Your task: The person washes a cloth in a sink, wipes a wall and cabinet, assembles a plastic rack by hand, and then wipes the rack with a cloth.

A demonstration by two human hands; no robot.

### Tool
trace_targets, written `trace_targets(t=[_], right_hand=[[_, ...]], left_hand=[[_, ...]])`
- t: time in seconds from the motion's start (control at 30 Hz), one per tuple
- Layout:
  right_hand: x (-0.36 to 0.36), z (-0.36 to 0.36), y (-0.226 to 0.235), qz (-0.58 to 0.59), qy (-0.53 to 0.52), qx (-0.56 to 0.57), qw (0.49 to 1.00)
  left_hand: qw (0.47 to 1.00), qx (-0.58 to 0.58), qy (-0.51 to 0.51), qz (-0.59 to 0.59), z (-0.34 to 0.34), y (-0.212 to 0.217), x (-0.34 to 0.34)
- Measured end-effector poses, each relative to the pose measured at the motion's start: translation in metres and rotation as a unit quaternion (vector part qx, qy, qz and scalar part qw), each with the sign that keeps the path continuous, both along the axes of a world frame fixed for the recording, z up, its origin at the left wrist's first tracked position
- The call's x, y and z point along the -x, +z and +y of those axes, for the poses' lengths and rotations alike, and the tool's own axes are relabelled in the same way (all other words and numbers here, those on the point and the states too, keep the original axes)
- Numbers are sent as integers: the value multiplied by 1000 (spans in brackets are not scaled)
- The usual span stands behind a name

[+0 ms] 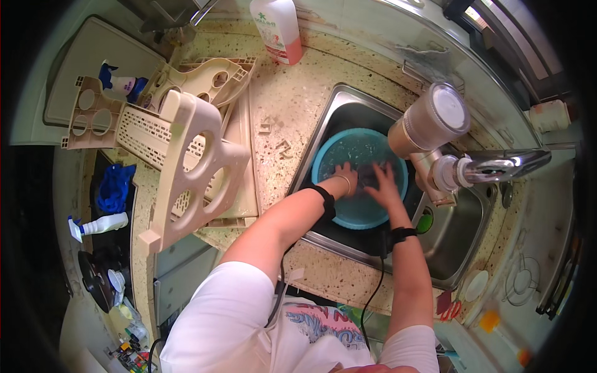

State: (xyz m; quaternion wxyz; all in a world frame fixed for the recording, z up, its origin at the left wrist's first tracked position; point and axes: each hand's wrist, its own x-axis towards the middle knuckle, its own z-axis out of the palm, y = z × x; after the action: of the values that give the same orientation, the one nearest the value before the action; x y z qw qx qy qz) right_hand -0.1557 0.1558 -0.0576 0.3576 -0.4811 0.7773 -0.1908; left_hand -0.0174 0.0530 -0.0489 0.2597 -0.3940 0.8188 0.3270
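A round turquoise basin (317, 163) of water sits in the left bowl of the steel sink (339, 96). Both my hands are down in it. My left hand (344, 179), with a thin band at the wrist, has its fingers stretched out and partly under water. Opposite it, my right hand (385, 188) has its fingers and thumb apart. Between them lies a dark, soft-looking thing (368, 176), blurred by the water; its kind I cannot make out. The right fingers are at its edge. Small pale bits float near the basin's far side.
A beige plastic rack (205, 168) in several parts stands on the speckled counter (280, 93) at left, with small clips (283, 149) beside it. A bottle of pink liquid (278, 31) stands behind. The faucet (497, 166) with its filter (432, 118) overhangs the sink's right side.
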Motion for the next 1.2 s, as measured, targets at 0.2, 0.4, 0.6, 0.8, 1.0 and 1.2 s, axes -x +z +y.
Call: trace_targets(t=[0.2,0.4,0.6,0.8,1.0,1.2], right_hand=[[-19,-18,-38,177,157,-146,961],[5,-35,-67,195,248,-209,926],[-13,-24,-25,-99,42,8,994],[-28,6,29,-307,-155,143,928],[-55,13,120,-411,-174,183,876],[-85,44,144,-318,-122,147,929]], left_hand=[[996,-9,-91,-4,-16,-23,-2],[983,74,-168,-9,-31,-59,8],[970,-146,57,184,-43,19,25],[550,-542,431,467,-17,115,-10],[592,-549,508,299,-13,101,-89],[364,-687,596,199,55,88,-66]])
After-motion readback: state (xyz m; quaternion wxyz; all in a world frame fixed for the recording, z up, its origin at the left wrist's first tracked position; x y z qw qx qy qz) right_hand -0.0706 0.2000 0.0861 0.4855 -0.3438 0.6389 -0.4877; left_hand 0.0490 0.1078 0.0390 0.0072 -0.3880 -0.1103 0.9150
